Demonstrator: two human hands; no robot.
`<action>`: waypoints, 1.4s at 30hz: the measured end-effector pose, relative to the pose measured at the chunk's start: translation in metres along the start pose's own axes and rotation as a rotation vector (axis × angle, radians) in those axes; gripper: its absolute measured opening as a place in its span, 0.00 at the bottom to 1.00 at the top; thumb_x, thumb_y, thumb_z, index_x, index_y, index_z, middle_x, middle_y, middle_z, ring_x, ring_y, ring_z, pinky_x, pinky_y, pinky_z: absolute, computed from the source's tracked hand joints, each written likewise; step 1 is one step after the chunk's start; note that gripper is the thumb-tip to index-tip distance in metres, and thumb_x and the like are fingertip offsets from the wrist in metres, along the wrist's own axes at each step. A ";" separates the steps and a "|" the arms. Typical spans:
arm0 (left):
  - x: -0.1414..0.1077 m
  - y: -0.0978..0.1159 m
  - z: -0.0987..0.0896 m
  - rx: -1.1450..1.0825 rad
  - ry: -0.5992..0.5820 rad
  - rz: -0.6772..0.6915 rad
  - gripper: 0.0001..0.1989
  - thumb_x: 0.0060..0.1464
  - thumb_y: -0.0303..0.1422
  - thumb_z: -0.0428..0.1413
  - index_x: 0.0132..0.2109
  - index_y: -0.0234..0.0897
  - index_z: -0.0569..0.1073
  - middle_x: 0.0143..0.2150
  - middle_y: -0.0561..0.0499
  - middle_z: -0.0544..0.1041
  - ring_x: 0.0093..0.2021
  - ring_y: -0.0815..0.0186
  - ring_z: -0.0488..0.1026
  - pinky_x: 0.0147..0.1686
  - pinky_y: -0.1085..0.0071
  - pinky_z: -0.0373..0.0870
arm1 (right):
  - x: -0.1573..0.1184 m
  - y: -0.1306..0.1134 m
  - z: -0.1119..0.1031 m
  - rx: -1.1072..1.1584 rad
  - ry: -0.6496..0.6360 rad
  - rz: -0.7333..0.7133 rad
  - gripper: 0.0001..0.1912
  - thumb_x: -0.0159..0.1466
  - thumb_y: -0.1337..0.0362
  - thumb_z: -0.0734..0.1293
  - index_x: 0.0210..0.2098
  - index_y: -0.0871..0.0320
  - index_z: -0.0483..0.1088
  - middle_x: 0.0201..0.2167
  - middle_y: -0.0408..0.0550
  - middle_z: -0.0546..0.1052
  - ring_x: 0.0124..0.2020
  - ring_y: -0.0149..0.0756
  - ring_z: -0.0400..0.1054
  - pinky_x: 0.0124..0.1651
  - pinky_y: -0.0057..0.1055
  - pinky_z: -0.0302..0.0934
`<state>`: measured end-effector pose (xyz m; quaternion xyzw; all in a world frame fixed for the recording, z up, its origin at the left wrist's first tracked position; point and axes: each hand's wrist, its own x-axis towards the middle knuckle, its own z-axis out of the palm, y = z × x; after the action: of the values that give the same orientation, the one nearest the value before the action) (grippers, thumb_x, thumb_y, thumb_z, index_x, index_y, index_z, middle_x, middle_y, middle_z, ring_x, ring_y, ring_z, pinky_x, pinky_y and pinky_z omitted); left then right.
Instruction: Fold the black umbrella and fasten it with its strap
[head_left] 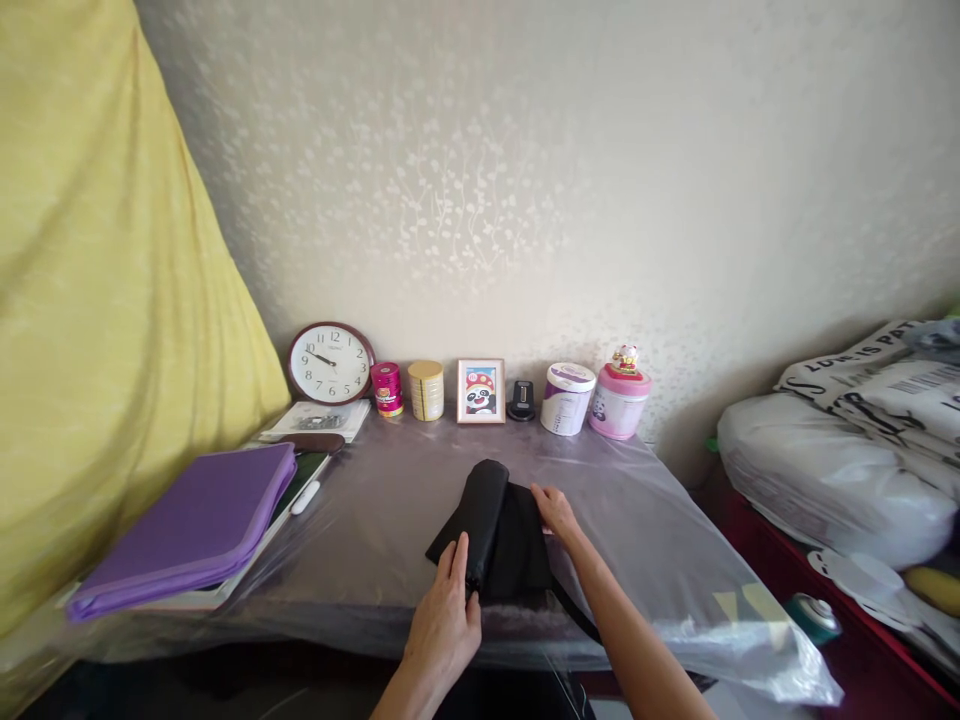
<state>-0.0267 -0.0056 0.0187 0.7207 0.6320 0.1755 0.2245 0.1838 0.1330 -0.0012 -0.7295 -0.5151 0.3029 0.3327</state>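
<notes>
Found the left grip (444,612) curled against the near end of a black roll (484,510), and the right grip (556,512) pinching the right edge of a flat black piece (521,545). Located both at mid-tabletop (630,520), close to the front edge, with the roll lying across the flat piece. Noted a black strap (576,608) running down toward that edge. Saw sheeted surface between the roll and the row by the wall, and more from the right grip to the tabletop's right edge. Found the left side bounded by a purple folder (191,515). Read numerals 1 to 12 on a round clock (332,362); could not decipher labels on a magenta can (387,390) and a white-and-purple tub (567,400). Read "LOVE IS PAT" on white printed fabric (859,352), far right.
</notes>
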 end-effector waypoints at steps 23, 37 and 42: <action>0.002 -0.008 0.003 -0.127 0.036 0.023 0.33 0.54 0.28 0.41 0.64 0.37 0.39 0.64 0.43 0.50 0.54 0.62 0.65 0.50 0.69 0.63 | -0.010 -0.044 0.017 -0.042 0.038 -0.157 0.15 0.59 0.60 0.59 0.18 0.58 0.65 0.14 0.38 0.62 0.19 0.27 0.58 0.22 0.22 0.49; 0.001 -0.002 0.007 0.062 0.018 0.005 0.33 0.54 0.25 0.42 0.64 0.32 0.40 0.64 0.38 0.49 0.50 0.62 0.68 0.45 0.71 0.64 | -0.013 -0.076 0.045 -0.063 -0.033 -0.160 0.14 0.61 0.60 0.57 0.39 0.61 0.69 0.18 0.43 0.72 0.18 0.30 0.66 0.25 0.25 0.57; 0.001 0.000 0.004 0.103 0.026 0.006 0.30 0.52 0.25 0.43 0.62 0.33 0.47 0.63 0.39 0.51 0.46 0.61 0.71 0.41 0.69 0.66 | -0.017 -0.082 0.054 -0.110 -0.063 -0.184 0.16 0.62 0.62 0.58 0.46 0.65 0.64 0.18 0.43 0.73 0.17 0.30 0.66 0.28 0.25 0.59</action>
<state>-0.0238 -0.0048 0.0153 0.7308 0.6410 0.1525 0.1783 0.0918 0.1469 0.0341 -0.6863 -0.6062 0.2651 0.3020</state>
